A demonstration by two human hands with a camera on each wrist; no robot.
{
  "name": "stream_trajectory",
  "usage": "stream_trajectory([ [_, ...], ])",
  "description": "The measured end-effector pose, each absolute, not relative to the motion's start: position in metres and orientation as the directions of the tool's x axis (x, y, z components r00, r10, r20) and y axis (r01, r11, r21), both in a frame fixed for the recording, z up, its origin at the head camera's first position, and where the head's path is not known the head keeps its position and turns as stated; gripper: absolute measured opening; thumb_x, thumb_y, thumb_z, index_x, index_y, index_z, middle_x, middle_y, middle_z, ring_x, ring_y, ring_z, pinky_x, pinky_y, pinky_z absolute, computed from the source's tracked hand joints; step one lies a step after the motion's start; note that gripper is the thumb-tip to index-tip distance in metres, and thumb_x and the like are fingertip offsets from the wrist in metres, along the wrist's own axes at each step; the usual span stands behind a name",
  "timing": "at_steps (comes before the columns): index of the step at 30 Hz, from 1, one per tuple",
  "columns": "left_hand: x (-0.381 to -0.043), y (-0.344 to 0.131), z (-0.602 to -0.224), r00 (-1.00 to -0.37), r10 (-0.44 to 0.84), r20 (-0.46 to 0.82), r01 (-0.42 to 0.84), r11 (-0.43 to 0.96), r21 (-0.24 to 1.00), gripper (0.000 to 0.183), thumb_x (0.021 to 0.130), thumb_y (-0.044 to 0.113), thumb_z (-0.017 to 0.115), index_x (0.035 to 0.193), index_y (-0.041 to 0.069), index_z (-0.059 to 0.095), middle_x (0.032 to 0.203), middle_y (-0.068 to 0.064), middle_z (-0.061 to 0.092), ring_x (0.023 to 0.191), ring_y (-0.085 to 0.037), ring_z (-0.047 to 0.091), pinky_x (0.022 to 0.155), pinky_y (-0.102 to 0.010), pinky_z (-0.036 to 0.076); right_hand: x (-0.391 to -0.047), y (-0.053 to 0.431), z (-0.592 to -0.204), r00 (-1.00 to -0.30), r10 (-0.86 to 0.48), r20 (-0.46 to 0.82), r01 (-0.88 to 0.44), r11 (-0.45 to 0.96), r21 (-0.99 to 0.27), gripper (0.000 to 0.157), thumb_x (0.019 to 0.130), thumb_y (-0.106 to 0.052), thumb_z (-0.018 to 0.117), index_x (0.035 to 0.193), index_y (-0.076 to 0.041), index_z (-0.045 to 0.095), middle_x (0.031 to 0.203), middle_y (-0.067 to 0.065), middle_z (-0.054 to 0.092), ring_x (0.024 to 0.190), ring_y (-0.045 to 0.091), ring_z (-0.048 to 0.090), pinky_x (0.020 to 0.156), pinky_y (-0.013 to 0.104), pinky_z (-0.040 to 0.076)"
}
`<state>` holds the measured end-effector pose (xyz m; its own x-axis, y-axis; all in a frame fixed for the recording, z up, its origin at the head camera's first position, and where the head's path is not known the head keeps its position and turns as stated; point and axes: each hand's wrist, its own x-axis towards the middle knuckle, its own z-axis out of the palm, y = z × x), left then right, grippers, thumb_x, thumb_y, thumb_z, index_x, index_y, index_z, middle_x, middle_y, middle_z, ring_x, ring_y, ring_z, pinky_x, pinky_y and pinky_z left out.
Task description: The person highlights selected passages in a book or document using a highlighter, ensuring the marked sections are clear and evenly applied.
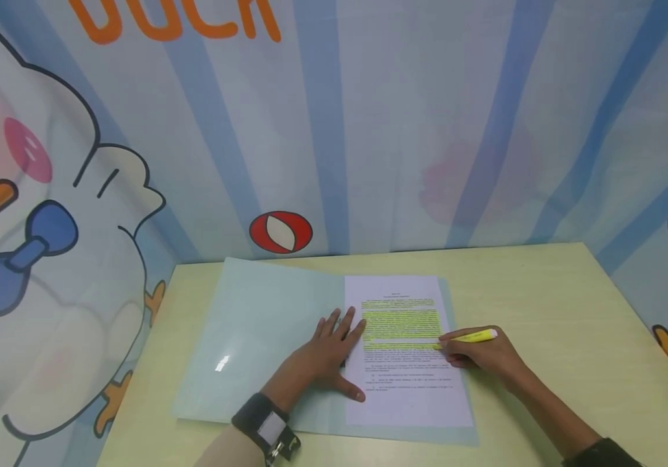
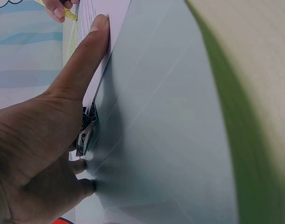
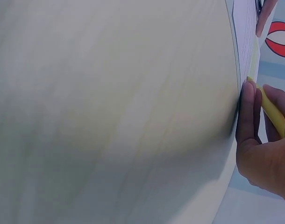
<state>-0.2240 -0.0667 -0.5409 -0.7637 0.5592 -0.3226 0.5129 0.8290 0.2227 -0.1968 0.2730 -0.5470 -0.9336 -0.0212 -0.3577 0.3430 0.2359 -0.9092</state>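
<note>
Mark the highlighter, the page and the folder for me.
highlighter (image 1: 477, 336), head view, yellow barrel.
page (image 1: 410, 395), head view, unmarked lower part.
folder (image 1: 264, 324), head view, open left flap.

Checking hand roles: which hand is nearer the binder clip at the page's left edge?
Left. The left hand lies flat beside the binder clip; the right hand holds the highlighter across the page.

One highlighter (image 1: 474, 336), one printed sheet (image 1: 406, 383), one folder (image 1: 252, 337), two hands.
</note>
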Motion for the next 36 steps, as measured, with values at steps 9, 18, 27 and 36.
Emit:
stream_trajectory([
  [9, -0.223, -0.066, -0.541, -0.767, 0.557, -0.319, 0.515, 0.83, 0.212, 0.141, 0.067, 0.079, 0.086, 0.173, 0.018, 0.014, 0.181, -0.012, 0.0, 0.167, -0.039, 0.0, 0.134, -0.057, 0.013, -0.197, 0.276, -0.548, -0.931, -0.024, -0.365, 0.35, 0.238, -0.906, 0.038, 0.087, -0.018, 0.088, 0.117, 0.003, 0.079, 0.102, 0.011, 0.083, 0.078, 0.014, 0.077, 0.071, 0.027, 0.065],
  [18, -0.223, -0.066, -0.54, -0.767, 0.557, -0.319, 0.517, 0.83, 0.207, 0.141, 0.067, 0.078, 0.086, 0.173, 0.018, 0.014, 0.181, -0.013, 0.001, 0.167, -0.04, 0.001, 0.133, -0.058, 0.013, -0.197, 0.279, -0.546, -0.929, -0.013, -0.37, 0.358, 0.233, -0.904, 0.038, 0.088, -0.019, 0.087, 0.117, 0.004, 0.079, 0.102, 0.01, 0.083, 0.079, 0.013, 0.078, 0.072, 0.027, 0.065],
  [27, -0.223, -0.066, -0.54, -0.766, 0.558, -0.32, 0.516, 0.83, 0.213, 0.141, 0.068, 0.078, 0.086, 0.173, 0.018, 0.014, 0.181, -0.012, 0.001, 0.167, -0.04, 0.0, 0.133, -0.058, 0.013, -0.196, 0.282, -0.545, -0.926, -0.004, -0.378, 0.368, 0.231, -0.901, 0.04, 0.088, -0.02, 0.088, 0.118, 0.005, 0.078, 0.101, 0.011, 0.083, 0.077, 0.013, 0.077, 0.071, 0.027, 0.065],
  [36, -0.221, -0.066, -0.537, -0.768, 0.553, -0.323, 0.507, 0.833, 0.221, 0.14, 0.068, 0.076, 0.087, 0.173, 0.018, 0.014, 0.181, -0.012, 0.0, 0.167, -0.039, 0.0, 0.134, -0.057, 0.012, -0.195, 0.287, -0.543, -0.921, -0.006, -0.388, 0.379, 0.21, -0.902, 0.041, 0.088, -0.018, 0.088, 0.119, 0.006, 0.077, 0.101, 0.01, 0.083, 0.078, 0.012, 0.078, 0.073, 0.028, 0.065],
])
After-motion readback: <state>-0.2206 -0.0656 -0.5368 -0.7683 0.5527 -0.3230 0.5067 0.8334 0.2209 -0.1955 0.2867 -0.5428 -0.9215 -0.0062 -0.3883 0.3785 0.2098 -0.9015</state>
